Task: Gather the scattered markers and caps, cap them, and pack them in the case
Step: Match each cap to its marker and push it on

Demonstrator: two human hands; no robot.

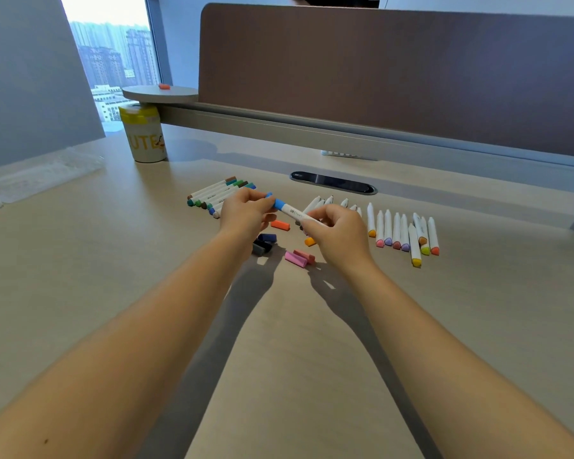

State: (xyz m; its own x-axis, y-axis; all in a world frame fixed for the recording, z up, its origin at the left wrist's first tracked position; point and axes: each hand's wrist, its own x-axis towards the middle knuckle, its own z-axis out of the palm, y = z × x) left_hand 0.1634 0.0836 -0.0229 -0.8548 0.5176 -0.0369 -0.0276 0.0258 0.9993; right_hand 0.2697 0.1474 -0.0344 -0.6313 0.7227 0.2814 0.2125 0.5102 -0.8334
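A clear case [30, 177] lies at the desk's [80, 260] left edge, beside a cup [143, 137] lettered "UTE". Capped markers [219, 195] (neatly bunched), then the left hand [246, 213] pinching a blue marker's [289, 210] cap, the right hand [338, 236] gripping its barrel above loose caps [279, 243]; uncapped markers [401, 231] rightward.

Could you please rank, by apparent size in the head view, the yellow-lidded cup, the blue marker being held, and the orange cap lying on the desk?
1. yellow-lidded cup
2. blue marker, partly hidden by fingers
3. orange cap
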